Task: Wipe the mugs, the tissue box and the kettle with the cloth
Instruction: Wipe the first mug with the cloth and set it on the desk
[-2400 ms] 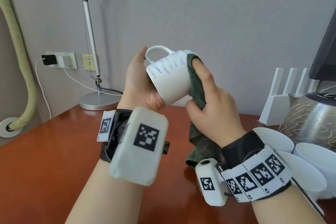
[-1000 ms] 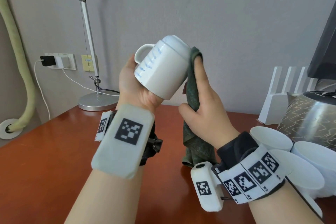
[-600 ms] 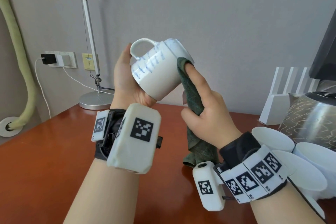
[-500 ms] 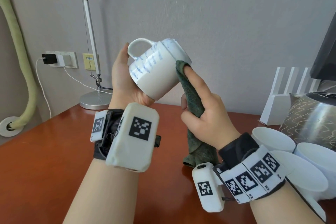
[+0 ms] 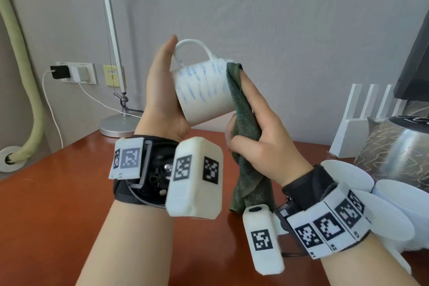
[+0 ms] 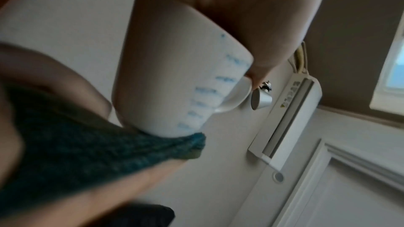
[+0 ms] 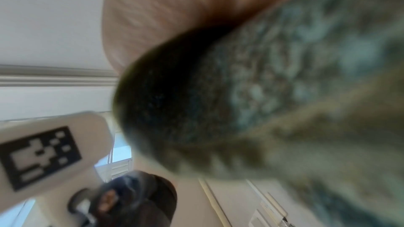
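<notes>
Mug (image 5: 204,90) between hands; cloth (image 5: 243,109) at its right; kettle (image 5: 399,153) probably far right.

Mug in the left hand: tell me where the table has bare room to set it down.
Bare wood shows on the table left of the left hand, forward of the lamp base. The right side is crowded: white cups beside the kettle.

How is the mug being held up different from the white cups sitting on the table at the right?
The held mug is up in the air, tipped, gripped by the left hand; the white cups rest on the table. The held mug bears blue dashes and shows a handle; the cups look plain, with no handle in view. The green cloth, held by the right hand, touches the mug only. Both are white.
</notes>
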The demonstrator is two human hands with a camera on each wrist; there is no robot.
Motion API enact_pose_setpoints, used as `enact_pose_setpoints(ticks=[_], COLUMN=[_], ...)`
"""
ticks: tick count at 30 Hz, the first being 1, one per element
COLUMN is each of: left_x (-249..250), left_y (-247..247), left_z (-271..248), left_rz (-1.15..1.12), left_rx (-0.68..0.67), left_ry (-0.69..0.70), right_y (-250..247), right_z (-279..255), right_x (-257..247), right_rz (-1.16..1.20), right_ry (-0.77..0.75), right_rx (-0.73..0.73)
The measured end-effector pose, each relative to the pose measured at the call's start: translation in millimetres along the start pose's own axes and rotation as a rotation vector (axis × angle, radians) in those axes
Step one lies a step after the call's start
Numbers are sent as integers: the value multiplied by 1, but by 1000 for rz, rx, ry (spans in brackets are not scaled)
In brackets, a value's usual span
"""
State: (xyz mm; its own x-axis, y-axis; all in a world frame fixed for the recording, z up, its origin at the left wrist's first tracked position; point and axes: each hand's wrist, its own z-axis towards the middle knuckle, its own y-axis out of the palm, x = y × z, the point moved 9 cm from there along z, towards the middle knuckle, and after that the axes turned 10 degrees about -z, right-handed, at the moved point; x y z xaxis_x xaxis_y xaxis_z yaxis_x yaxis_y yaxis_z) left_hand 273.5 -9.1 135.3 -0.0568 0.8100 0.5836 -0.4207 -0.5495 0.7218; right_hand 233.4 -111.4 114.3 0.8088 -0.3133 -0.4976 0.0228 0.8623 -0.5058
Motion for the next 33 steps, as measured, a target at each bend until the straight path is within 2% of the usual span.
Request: enact_pose_setpoints(ticks=[6,10,17,21,27,33], left_x=[9,7,0,-3,-9,-3], left_y=[-8,0,2,0,6,1], left_z=[6,4,3,0,-6,-5], left_rz=[-421,-441,-249,-200,20,314], left_rx=[-97,-156,-92,-29,12,80], left_ry=[-19,-50,-58,-82,-101,-44], right_y=[8,1,-9,-11,-14,-18], right_z=[-4,-3,-2,-1,2,3], right_x=[16,8,5,2,4,15], right_rz=[-295,-354,-295,-340,-385,-403], right_ry=[11,-27,-37,-24,56,141], right_rx=[43,106,135,121,118,68])
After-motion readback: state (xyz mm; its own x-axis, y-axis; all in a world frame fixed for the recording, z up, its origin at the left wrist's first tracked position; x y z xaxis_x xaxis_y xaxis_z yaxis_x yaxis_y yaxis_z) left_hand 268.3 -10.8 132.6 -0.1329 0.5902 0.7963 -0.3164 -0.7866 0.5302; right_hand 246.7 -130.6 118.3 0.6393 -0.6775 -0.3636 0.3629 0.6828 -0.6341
